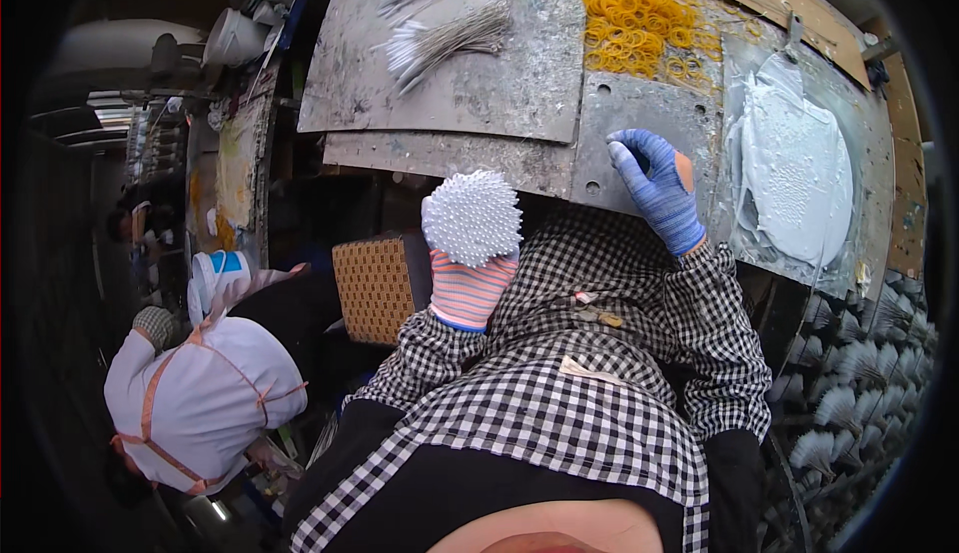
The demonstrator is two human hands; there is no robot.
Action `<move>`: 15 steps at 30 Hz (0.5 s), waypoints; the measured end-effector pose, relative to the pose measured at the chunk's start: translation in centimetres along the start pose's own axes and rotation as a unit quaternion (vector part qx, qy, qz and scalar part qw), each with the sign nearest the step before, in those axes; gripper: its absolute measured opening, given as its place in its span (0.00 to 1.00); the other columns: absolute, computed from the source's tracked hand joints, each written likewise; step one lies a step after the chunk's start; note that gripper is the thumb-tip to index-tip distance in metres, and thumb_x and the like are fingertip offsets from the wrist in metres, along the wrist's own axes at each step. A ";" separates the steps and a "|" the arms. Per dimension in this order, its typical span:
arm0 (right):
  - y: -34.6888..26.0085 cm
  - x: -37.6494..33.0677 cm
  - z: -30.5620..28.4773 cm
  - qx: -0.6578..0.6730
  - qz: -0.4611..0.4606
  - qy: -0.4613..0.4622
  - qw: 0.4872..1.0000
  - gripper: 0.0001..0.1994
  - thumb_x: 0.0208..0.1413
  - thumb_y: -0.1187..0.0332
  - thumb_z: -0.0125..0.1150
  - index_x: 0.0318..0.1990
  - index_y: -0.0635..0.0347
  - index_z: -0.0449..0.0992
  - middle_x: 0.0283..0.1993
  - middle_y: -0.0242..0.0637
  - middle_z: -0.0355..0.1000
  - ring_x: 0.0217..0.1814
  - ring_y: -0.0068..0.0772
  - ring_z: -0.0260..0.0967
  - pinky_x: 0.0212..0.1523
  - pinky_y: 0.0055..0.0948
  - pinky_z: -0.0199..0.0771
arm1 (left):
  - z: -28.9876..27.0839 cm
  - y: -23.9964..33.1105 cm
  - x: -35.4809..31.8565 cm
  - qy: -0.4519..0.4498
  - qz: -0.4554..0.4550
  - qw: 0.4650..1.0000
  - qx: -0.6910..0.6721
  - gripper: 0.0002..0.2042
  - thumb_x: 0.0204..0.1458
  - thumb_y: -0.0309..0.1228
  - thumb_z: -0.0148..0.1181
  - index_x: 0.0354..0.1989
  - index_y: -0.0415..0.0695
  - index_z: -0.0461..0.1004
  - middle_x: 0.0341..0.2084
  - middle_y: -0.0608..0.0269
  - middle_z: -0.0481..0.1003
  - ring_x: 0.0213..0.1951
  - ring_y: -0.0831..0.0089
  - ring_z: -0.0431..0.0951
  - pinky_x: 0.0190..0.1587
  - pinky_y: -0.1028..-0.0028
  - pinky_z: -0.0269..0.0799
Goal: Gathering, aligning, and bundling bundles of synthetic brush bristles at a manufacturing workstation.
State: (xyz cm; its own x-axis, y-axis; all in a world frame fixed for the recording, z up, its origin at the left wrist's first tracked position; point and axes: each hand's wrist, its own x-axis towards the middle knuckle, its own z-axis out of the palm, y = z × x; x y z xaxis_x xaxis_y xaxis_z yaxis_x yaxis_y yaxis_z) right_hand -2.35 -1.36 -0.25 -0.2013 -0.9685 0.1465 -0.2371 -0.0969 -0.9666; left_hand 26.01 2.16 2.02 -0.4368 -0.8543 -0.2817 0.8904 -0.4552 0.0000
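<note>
My left hand (466, 291), in a pink-and-grey striped glove, is closed around a round bundle of thin stamen stems (474, 217). Their white, bead-like tips face up in a dense dome, and the stems below are hidden by the glove and the tips. Over the front of the metal-topped table, my right hand (661, 191) wears a blue glove with a tan patch. Its thumb and forefinger curl together in a pinch. Whatever they hold, if anything, is too small to make out. Beyond that hand lies a heap of yellow rubber bands (639, 23).
A loose bunch of white-tipped stems (450, 38) lies on the grey board (350, 73). White paste (794, 168) is spread at the right. Finished bunches (859, 363) stand at the lower right. At left are a woven-pattern box (375, 291) and a bending co-worker (205, 403).
</note>
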 end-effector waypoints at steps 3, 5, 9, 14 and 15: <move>2.3 -0.7 1.3 -0.073 -0.129 0.037 0.988 0.07 0.58 0.71 0.68 0.41 0.62 0.82 0.34 0.40 0.80 0.37 0.36 0.79 0.40 0.32 0.77 | -2.7 -0.7 0.7 0.023 -0.041 0.995 -0.092 0.22 0.60 0.52 0.59 0.52 0.48 0.77 0.47 0.65 0.80 0.45 0.66 0.79 0.44 0.65 0.79; 2.3 -0.8 1.3 -0.103 -0.155 0.019 0.982 0.07 0.56 0.72 0.68 0.41 0.61 0.82 0.33 0.40 0.79 0.36 0.39 0.77 0.40 0.35 0.77 | -3.1 -1.0 0.6 0.079 -0.023 0.992 -0.091 0.23 0.59 0.53 0.59 0.52 0.48 0.77 0.46 0.65 0.80 0.44 0.66 0.79 0.43 0.65 0.80; 2.6 -1.0 1.4 -0.161 -0.200 0.010 0.966 0.05 0.54 0.72 0.68 0.38 0.60 0.82 0.31 0.39 0.77 0.33 0.43 0.75 0.38 0.39 0.75 | -2.8 -1.5 1.3 0.146 -0.008 0.988 -0.048 0.18 0.54 0.43 0.65 0.44 0.42 0.74 0.37 0.62 0.72 0.39 0.69 0.74 0.42 0.69 0.78; 2.9 -0.7 2.1 -0.236 -0.237 0.013 0.942 0.05 0.54 0.67 0.67 0.36 0.56 0.80 0.29 0.38 0.74 0.33 0.44 0.73 0.37 0.41 0.74 | -2.2 -1.5 1.1 0.108 -0.023 0.991 -0.072 0.14 0.54 0.37 0.64 0.42 0.41 0.73 0.37 0.65 0.71 0.39 0.71 0.73 0.43 0.71 0.77; 3.2 -0.6 2.4 -0.236 -0.248 0.010 0.940 0.06 0.53 0.67 0.66 0.36 0.56 0.80 0.29 0.38 0.74 0.34 0.44 0.73 0.38 0.41 0.74 | -2.4 -1.4 1.2 0.103 -0.023 0.992 -0.072 0.13 0.55 0.37 0.64 0.42 0.41 0.72 0.36 0.65 0.70 0.39 0.71 0.72 0.43 0.71 0.77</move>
State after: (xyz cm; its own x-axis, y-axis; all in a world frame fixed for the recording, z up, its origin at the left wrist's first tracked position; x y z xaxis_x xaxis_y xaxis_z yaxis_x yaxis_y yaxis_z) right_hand -0.67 -1.64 -3.95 0.0277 -0.8260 0.5630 -0.7007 -0.4177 -0.5784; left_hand 24.50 2.34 -0.61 -0.4555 -0.7569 -0.4687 0.8854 -0.4400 -0.1500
